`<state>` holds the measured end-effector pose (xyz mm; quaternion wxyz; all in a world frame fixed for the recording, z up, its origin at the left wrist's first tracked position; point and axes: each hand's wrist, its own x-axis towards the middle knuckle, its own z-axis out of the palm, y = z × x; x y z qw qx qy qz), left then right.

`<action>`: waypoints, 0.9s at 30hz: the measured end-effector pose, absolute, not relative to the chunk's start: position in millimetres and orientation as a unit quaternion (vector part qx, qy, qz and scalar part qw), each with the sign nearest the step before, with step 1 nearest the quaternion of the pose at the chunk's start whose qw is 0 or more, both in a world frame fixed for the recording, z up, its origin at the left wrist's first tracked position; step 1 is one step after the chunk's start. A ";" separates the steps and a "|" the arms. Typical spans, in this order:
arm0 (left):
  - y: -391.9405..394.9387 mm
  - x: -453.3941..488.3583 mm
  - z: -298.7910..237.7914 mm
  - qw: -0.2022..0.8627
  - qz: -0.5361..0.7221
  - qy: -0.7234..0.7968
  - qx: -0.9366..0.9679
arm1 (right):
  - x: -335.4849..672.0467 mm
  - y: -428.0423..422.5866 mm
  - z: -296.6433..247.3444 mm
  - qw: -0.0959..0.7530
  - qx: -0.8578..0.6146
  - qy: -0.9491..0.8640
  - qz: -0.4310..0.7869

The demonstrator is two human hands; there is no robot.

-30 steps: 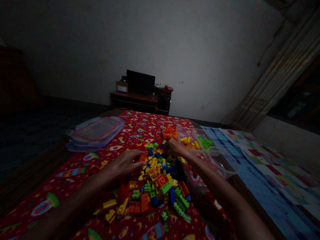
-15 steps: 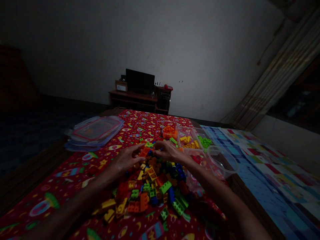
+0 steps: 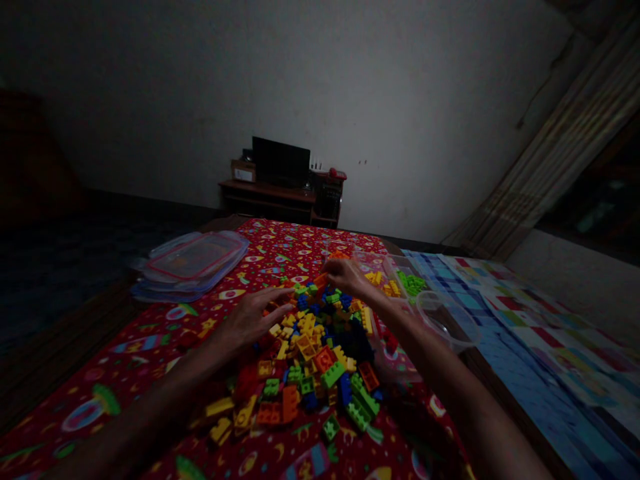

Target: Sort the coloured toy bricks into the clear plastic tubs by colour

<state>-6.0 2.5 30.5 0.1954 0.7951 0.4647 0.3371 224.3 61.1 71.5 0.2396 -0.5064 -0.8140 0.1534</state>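
Note:
A heap of mixed plastic building blocks in yellow, green, blue, orange and red lies in front of me. My right hand is above the far side of the heap, its fingers pinched on an orange building block. My left hand rests at the heap's left edge, thumb and fingers apart, with orange pieces near the gap between them. Just beyond my right hand, an orange pile shows partly. Right of it, clear containers hold yellow blocks and green blocks.
Stacked clear lids lie on the left of the red patterned cloth. An open round clear tub stands on the right, beside blue checked bedding. At the far wall, a desk holds a dark monitor.
My right hand has moved away from my left, up and right toward the orange pile, with an orange block in its fingers. My left hand has barely moved.

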 end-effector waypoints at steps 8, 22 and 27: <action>11.9 -22.9 40.0 0.137 0.337 0.476 0.800 | 261.1 125.8 100.7 0.199 -0.635 -0.745 0.054; 23.2 -34.1 31.5 0.122 0.331 0.484 0.801 | 280.1 59.8 67.7 -0.112 -0.515 -0.848 -0.049; 19.5 -31.6 35.4 0.121 0.324 0.477 0.808 | 280.9 52.2 70.8 -0.100 -0.530 -0.842 0.007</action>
